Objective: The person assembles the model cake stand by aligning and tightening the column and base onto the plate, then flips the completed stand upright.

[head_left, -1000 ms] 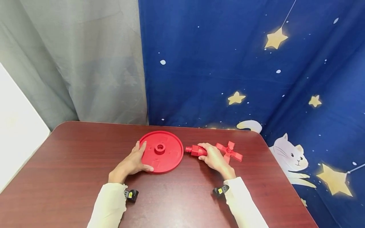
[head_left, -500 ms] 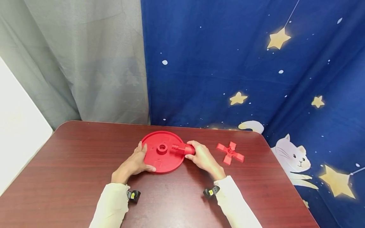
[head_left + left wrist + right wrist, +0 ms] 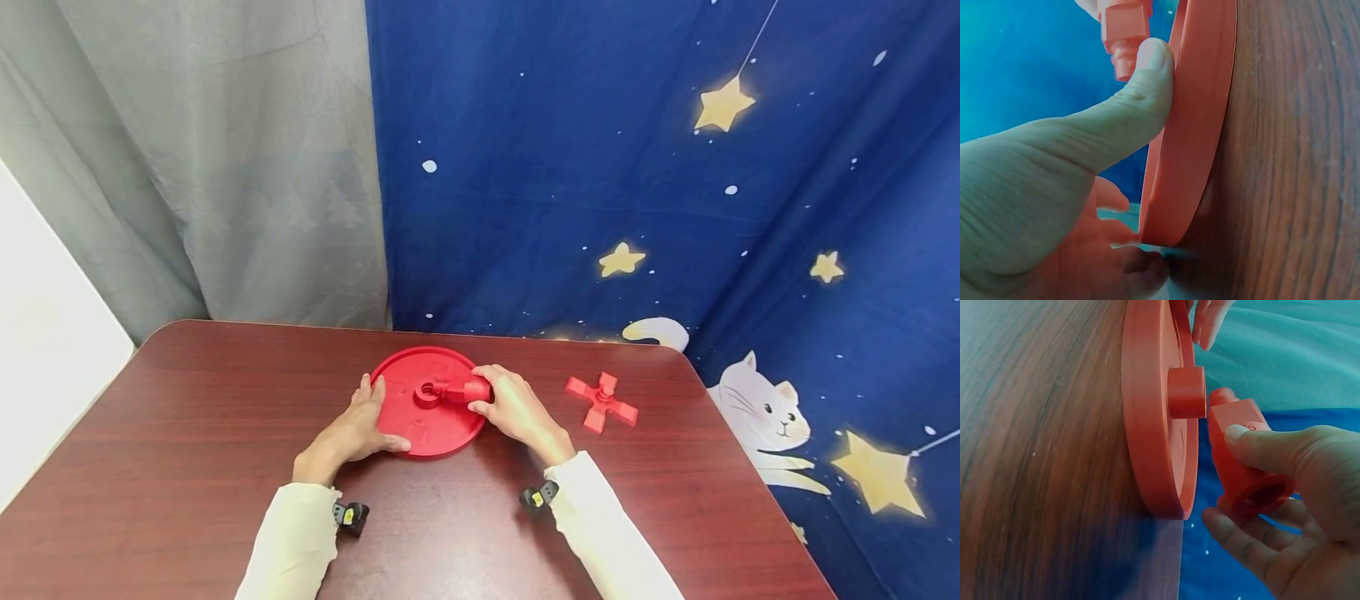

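A red round plate with a raised rim and a threaded centre socket lies on the table. My left hand holds its left edge, the thumb at the near rim and the fingers round the far left side. In the left wrist view the thumb lies over the rim. My right hand grips a red tube-like part with a faceted middle and a narrow threaded tip. The part is tilted, its tip right at the socket's mouth. Its wide hollow end shows in the right wrist view.
A red four-armed cross piece with a raised centre lies to the right of the right hand. The brown wooden table ends at a grey curtain and a blue star-patterned curtain.
My right hand has carried the red tube-like part leftward from beside the plate to its centre socket. The left hand keeps its hold on the rim, and the cross piece has stayed in place.
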`<state>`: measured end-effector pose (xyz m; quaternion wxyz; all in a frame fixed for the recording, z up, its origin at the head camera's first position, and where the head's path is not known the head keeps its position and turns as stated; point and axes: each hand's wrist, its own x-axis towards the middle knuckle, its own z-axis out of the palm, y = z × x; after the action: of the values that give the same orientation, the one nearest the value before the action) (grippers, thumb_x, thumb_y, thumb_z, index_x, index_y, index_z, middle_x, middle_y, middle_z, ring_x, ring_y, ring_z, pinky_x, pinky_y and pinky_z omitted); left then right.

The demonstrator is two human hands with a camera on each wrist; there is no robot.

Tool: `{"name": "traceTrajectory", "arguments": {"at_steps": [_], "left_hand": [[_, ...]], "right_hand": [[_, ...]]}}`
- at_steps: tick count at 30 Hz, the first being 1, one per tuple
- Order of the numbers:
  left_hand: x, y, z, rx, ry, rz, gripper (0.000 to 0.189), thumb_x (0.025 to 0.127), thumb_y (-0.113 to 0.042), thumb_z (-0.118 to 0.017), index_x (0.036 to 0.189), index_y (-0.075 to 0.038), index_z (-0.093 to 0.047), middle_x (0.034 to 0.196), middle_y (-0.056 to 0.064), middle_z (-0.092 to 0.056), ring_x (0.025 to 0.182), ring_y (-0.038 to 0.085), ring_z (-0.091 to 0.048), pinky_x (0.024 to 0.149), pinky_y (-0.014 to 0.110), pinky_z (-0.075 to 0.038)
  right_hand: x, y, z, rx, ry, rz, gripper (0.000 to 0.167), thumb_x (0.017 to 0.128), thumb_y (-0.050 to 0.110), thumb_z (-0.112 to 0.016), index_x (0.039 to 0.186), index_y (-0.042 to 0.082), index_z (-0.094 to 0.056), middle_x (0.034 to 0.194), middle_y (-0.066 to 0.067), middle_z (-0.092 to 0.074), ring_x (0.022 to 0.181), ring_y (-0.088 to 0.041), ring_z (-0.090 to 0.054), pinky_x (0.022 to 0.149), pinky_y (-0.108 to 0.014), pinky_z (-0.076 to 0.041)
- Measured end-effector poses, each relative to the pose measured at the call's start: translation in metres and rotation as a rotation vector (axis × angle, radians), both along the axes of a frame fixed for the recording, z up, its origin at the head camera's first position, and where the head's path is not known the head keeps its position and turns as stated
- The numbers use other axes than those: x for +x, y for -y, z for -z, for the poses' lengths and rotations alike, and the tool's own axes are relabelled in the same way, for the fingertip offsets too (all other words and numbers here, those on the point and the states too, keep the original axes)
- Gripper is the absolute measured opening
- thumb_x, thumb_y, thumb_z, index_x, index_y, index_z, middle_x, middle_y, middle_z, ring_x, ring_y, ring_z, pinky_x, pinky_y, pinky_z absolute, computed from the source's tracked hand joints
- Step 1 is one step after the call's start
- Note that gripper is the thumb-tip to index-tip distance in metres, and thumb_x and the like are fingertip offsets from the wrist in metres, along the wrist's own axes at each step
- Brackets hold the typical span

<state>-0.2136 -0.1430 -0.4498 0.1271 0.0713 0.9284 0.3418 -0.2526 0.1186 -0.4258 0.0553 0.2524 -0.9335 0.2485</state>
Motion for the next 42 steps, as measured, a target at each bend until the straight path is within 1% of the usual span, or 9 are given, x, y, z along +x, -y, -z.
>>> {"name": "traceTrajectory", "arguments": {"at_steps": [7, 10, 13, 18, 20, 23, 29, 36, 42], "left_hand": [[-0.001, -0.002, -0.002, -0.046, 0.015, -0.017, 0.121, 0.074, -0.035, -0.087, 0.150, 0.018, -0.009, 0.159, 0.037, 0.001, 0.145, 0.056, -0.008, 0.118, 0.061, -0.020], [-0.002, -0.002, -0.002, -0.059, 0.017, -0.023, 0.121, 0.074, -0.035, -0.087, 0.150, 0.018, -0.010, 0.159, 0.037, 0.001, 0.145, 0.056, -0.009, 0.117, 0.061, -0.020], [-0.002, -0.003, -0.002, -0.062, 0.027, -0.026, 0.119, 0.075, -0.035, -0.086, 0.151, 0.017, -0.010, 0.160, 0.035, 0.001, 0.146, 0.055, -0.008, 0.118, 0.061, -0.021], [-0.002, -0.003, -0.002, -0.067, 0.028, -0.025, 0.118, 0.075, -0.035, -0.086, 0.150, 0.017, -0.012, 0.160, 0.035, 0.000, 0.146, 0.055, -0.009, 0.117, 0.061, -0.022], [-0.002, -0.003, -0.002, -0.064, 0.022, -0.024, 0.118, 0.074, -0.035, -0.086, 0.150, 0.017, -0.012, 0.159, 0.036, 0.000, 0.146, 0.055, -0.009, 0.117, 0.061, -0.022], [-0.002, -0.003, -0.003, -0.057, 0.022, -0.024, 0.118, 0.074, -0.036, -0.086, 0.151, 0.015, -0.013, 0.159, 0.036, -0.001, 0.145, 0.055, -0.009, 0.116, 0.063, -0.023], [-0.001, -0.002, -0.002, -0.054, 0.030, -0.019, 0.118, 0.074, -0.037, -0.086, 0.152, 0.013, -0.013, 0.160, 0.034, 0.000, 0.146, 0.055, -0.009, 0.115, 0.064, -0.024], [0.000, -0.002, -0.002, -0.053, 0.015, -0.013, 0.118, 0.074, -0.037, -0.086, 0.152, 0.013, -0.014, 0.160, 0.035, -0.001, 0.145, 0.056, -0.010, 0.114, 0.064, -0.025], [0.000, -0.001, -0.002, -0.035, 0.020, -0.015, 0.117, 0.075, -0.036, -0.086, 0.153, 0.011, -0.013, 0.160, 0.034, 0.001, 0.146, 0.055, -0.008, 0.115, 0.064, -0.024]], "right_hand": [[-0.004, 0.007, -0.003, -0.007, -0.019, -0.008, 0.051, 0.081, 0.018, -0.083, 0.127, 0.007, -0.064, 0.116, -0.007, -0.066, 0.101, -0.024, -0.064, 0.094, -0.039, -0.054], [-0.005, 0.012, -0.006, -0.045, -0.017, -0.015, 0.052, 0.080, 0.017, -0.083, 0.127, 0.005, -0.063, 0.117, -0.008, -0.066, 0.100, -0.024, -0.064, 0.091, -0.038, -0.056], [-0.006, 0.017, -0.008, -0.085, -0.005, -0.004, 0.056, 0.080, 0.016, -0.083, 0.129, 0.005, -0.060, 0.119, -0.010, -0.065, 0.102, -0.025, -0.063, 0.090, -0.038, -0.056], [-0.008, 0.028, -0.009, -0.172, 0.043, 0.044, 0.063, 0.081, 0.017, -0.083, 0.136, 0.005, -0.054, 0.122, -0.013, -0.066, 0.106, -0.029, -0.064, 0.093, -0.041, -0.054], [-0.008, 0.033, -0.011, -0.217, 0.060, 0.057, 0.065, 0.081, 0.016, -0.083, 0.137, 0.006, -0.051, 0.123, -0.014, -0.067, 0.109, -0.029, -0.065, 0.095, -0.041, -0.054], [-0.010, 0.040, -0.013, -0.252, 0.075, 0.067, 0.067, 0.081, 0.015, -0.082, 0.139, 0.006, -0.049, 0.124, -0.012, -0.068, 0.112, -0.027, -0.066, 0.096, -0.039, -0.054], [-0.010, 0.051, -0.016, -0.228, 0.090, 0.076, 0.067, 0.083, 0.015, -0.081, 0.141, 0.008, -0.049, 0.124, -0.010, -0.067, 0.111, -0.026, -0.064, 0.095, -0.038, -0.054], [-0.010, 0.058, -0.016, -0.169, 0.109, 0.036, 0.067, 0.085, 0.015, -0.078, 0.144, 0.010, -0.047, 0.127, -0.008, -0.066, 0.112, -0.024, -0.057, 0.096, -0.037, -0.052], [-0.008, 0.059, -0.012, -0.170, 0.109, 0.077, 0.065, 0.085, 0.021, -0.079, 0.143, 0.012, -0.049, 0.130, -0.008, -0.063, 0.114, -0.025, -0.059, 0.096, -0.039, -0.053]]}}
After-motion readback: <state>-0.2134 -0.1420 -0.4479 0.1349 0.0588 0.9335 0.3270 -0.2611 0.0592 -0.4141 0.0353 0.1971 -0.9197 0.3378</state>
